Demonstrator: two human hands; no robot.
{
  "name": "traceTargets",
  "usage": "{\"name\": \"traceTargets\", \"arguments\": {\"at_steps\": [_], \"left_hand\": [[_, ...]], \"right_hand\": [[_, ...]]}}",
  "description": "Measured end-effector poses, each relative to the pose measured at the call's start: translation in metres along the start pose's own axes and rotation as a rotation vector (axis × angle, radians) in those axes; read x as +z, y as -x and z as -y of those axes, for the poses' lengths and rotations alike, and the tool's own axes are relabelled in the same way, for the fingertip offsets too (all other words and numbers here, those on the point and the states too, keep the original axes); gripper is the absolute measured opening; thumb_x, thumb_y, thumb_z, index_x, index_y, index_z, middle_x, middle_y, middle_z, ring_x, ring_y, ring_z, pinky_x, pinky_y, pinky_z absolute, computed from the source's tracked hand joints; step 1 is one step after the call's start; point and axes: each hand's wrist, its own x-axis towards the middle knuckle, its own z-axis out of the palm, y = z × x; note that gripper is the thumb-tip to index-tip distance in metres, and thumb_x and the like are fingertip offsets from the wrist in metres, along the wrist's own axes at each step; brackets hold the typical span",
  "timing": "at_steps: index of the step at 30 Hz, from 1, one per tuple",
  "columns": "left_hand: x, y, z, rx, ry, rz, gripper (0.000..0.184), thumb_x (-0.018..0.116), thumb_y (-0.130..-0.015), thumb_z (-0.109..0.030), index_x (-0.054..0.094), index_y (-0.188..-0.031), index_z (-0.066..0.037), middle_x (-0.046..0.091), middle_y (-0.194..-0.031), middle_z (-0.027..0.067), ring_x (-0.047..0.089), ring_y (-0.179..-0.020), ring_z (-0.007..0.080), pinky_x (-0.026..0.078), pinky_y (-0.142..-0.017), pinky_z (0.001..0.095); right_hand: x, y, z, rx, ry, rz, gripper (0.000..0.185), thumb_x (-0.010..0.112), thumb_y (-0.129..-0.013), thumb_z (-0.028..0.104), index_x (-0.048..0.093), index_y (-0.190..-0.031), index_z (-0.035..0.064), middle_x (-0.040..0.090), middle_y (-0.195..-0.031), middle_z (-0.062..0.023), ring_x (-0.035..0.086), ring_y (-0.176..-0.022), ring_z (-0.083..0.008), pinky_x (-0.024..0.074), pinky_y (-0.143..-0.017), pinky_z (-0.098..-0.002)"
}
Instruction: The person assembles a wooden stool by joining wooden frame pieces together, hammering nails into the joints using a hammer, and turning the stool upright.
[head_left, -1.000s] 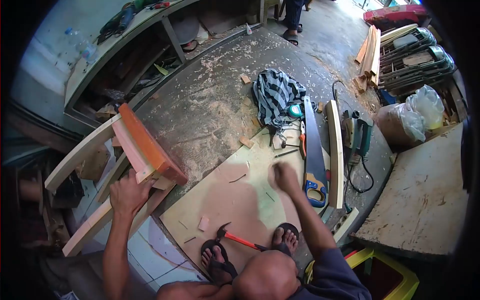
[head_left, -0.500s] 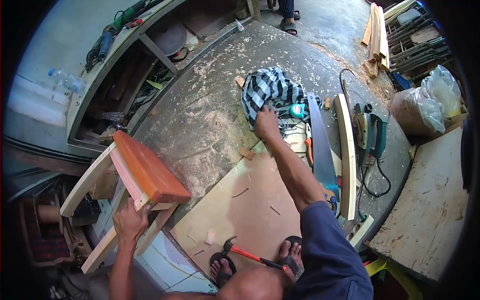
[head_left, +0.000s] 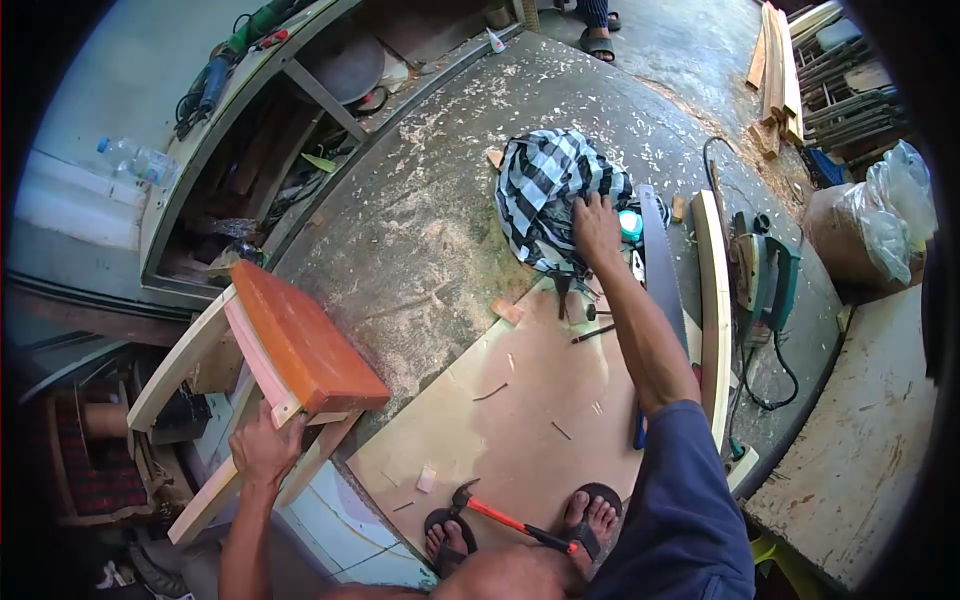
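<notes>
My left hand (head_left: 265,447) is closed around the corner of a pale wooden frame under the stool's orange-brown seat (head_left: 305,340). The stool lies tilted, its pale legs (head_left: 180,365) pointing left and down. My right hand (head_left: 597,228) rests with fingers bent and slightly apart over the right part of a black-and-white checkered cloth (head_left: 540,185). Just right of those fingers is a teal tape measure (head_left: 630,226). A hand saw (head_left: 662,260) lies beside my forearm. Below the cloth are a dark-handled tool (head_left: 563,295) and a black pencil-like stick (head_left: 593,334).
A claw hammer (head_left: 510,517) lies between my feet on a plywood sheet (head_left: 470,420). Right of the saw are a curved wooden piece (head_left: 712,310) and a corded green power tool (head_left: 770,275). An open cabinet (head_left: 325,100) stands left. Another person's sandalled foot (head_left: 597,43) is at the top.
My right hand has moved right across the cloth toward the tape measure. The cloth is spread differently, and tools below it show more. My left hand keeps its hold on the stool.
</notes>
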Motion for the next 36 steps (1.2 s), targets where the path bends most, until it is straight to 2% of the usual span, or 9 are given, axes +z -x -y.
{"name": "traceTargets", "arguments": {"at_steps": [5, 8, 10, 12, 16, 20, 25, 30, 36], "left_hand": [[-0.003, 0.003, -0.002, -0.006, 0.044, -0.022, 0.051, 0.073, -0.080, -0.043, 0.059, -0.105, 0.000, 0.067, -0.085, 0.0254, 0.068, -0.076, 0.0445, 0.053, -0.069, 0.0523], [-0.001, 0.015, -0.021, -0.067, 0.126, -0.020, 0.050, 0.074, -0.080, -0.035, 0.060, -0.112, 0.000, 0.066, -0.103, 0.0256, 0.066, -0.096, 0.0419, 0.052, -0.082, 0.0498], [0.031, 0.034, -0.052, 0.069, 0.154, -0.651, 0.050, 0.076, -0.079, -0.019, 0.059, -0.122, -0.001, 0.061, -0.117, 0.0238, 0.055, -0.117, 0.0417, 0.044, -0.099, 0.0506], [0.045, 0.064, -0.094, 0.356, 0.604, -0.352, 0.054, 0.077, -0.078, -0.016, 0.059, -0.127, -0.003, 0.057, -0.127, 0.0214, 0.049, -0.124, 0.0418, 0.039, -0.105, 0.0515], [0.048, 0.105, -0.124, 0.469, 0.807, 0.389, 0.029, 0.064, -0.092, -0.016, 0.063, -0.118, -0.003, 0.068, -0.102, 0.0220, 0.064, -0.101, 0.0403, 0.051, -0.088, 0.0485], [0.031, 0.123, -0.095, 0.315, 0.775, 0.480, 0.020, 0.056, -0.097, -0.019, 0.065, -0.107, -0.004, 0.068, -0.088, 0.0222, 0.067, -0.087, 0.0408, 0.053, -0.078, 0.0486], [0.047, 0.142, -0.080, 0.303, 0.910, 0.318, 0.026, 0.055, -0.097, -0.024, 0.063, -0.107, -0.001, 0.068, -0.095, 0.0240, 0.066, -0.091, 0.0428, 0.051, -0.080, 0.0496], [0.072, 0.157, -0.082, 0.273, 0.993, 0.356, 0.034, 0.060, -0.094, -0.020, 0.061, -0.120, 0.002, 0.067, -0.106, 0.0243, 0.067, -0.097, 0.0397, 0.053, -0.087, 0.0447], [0.068, 0.142, -0.112, 0.232, 1.096, 0.356, 0.029, 0.058, -0.096, -0.020, 0.063, -0.116, 0.001, 0.068, -0.098, 0.0218, 0.067, -0.089, 0.0347, 0.053, -0.080, 0.0431]], "right_hand": [[-0.035, 0.053, 0.008, 0.122, -0.214, -0.113, 0.007, 0.056, -0.090, 0.007, 0.060, -0.094, 0.0037, 0.062, -0.095, -0.0194, 0.061, -0.090, -0.0392, 0.0503, -0.076, -0.0480], [-0.073, 0.138, 0.037, 0.313, -0.514, -0.037, 0.007, 0.054, -0.093, 0.009, 0.059, -0.091, 0.0037, 0.062, -0.086, -0.0211, 0.061, -0.081, -0.0407, 0.0477, -0.071, -0.0509], [-0.092, 0.218, 0.075, 0.155, -0.710, 0.137, 0.017, 0.056, -0.090, 0.008, 0.069, -0.101, 0.0035, 0.067, -0.095, -0.0214, 0.065, -0.089, -0.0397, 0.0516, -0.079, -0.0460], [-0.128, 0.271, 0.111, -0.185, -0.871, 0.456, 0.019, 0.061, -0.090, 0.009, 0.069, -0.106, 0.0032, 0.070, -0.102, -0.0175, 0.067, -0.094, -0.0368, 0.0525, -0.085, -0.0427], [-0.206, 0.292, 0.165, -0.123, -1.105, 0.715, 0.021, 0.071, -0.090, 0.014, 0.067, -0.107, 0.0010, 0.071, -0.096, -0.0172, 0.070, -0.086, -0.0305, 0.0550, -0.076, -0.0378], [-0.219, 0.285, 0.196, -0.109, -1.117, 0.687, 0.024, 0.074, -0.088, 0.008, 0.065, -0.109, -0.0001, 0.072, -0.086, -0.0113, 0.070, -0.077, -0.0174, 0.0555, -0.072, -0.0310], [-0.196, 0.289, 0.198, -0.359, -0.941, 0.635, 0.011, 0.067, -0.090, 0.010, 0.069, -0.100, 0.0045, 0.071, -0.089, -0.0168, 0.071, -0.080, -0.0303, 0.0544, -0.072, -0.0367], [-0.178, 0.231, 0.141, -0.009, -0.758, 0.470, 0.019, 0.069, -0.089, 0.016, 0.066, -0.101, 0.0010, 0.070, -0.082, -0.0214, 0.069, -0.074, -0.0357, 0.0521, -0.065, -0.0406], [-0.197, 0.264, 0.182, -0.506, -0.978, 0.781, 0.017, 0.069, -0.088, 0.011, 0.063, -0.102, 0.0014, 0.070, -0.086, -0.0183, 0.071, -0.083, -0.0338, 0.0545, -0.074, -0.0407]]}}
